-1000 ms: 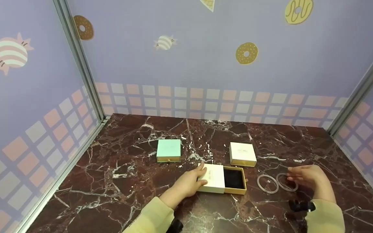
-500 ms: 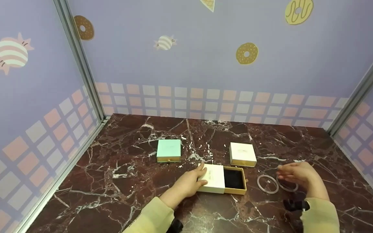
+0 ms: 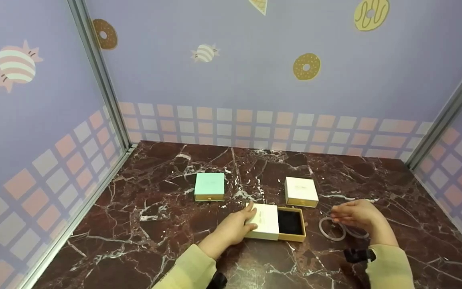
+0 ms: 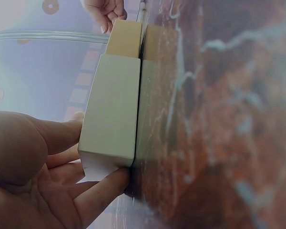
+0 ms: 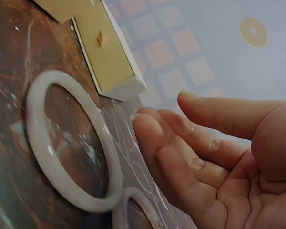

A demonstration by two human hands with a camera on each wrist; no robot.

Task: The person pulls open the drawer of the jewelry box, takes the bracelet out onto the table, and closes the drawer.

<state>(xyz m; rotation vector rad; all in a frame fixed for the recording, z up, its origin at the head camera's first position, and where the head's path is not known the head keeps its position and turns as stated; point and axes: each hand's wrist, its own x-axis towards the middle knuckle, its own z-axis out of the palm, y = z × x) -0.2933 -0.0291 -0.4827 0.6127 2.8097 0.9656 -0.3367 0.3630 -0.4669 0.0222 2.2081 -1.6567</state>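
My left hand (image 3: pixel 233 226) holds the left end of a cream drawer-style jewelry box (image 3: pixel 265 220). In the left wrist view its thumb lies on top of the box (image 4: pixel 112 105) and other fingers reach round the end. A gold drawer (image 3: pixel 292 238) with black lining (image 3: pixel 290 222) stands partly pulled out to the right. Over two pale bangles lying side by side, my right hand (image 3: pixel 357 214) hovers with loosely bent fingers and holds nothing. The nearer bangle (image 5: pixel 36 129) shows whole in the right wrist view; the other bangle (image 5: pixel 120 214) is partly cut off.
Behind the held box, a mint-green box (image 3: pixel 209 184) stands left and a second cream box (image 3: pixel 301 190) right, both with drawers in. The dark red marbled tabletop (image 3: pixel 155 249) is bounded by patterned lilac walls (image 3: pixel 247 80).
My right hand has moved left, from over the right bangle toward the left one. The left hand, the box and the bangles stay where they were.
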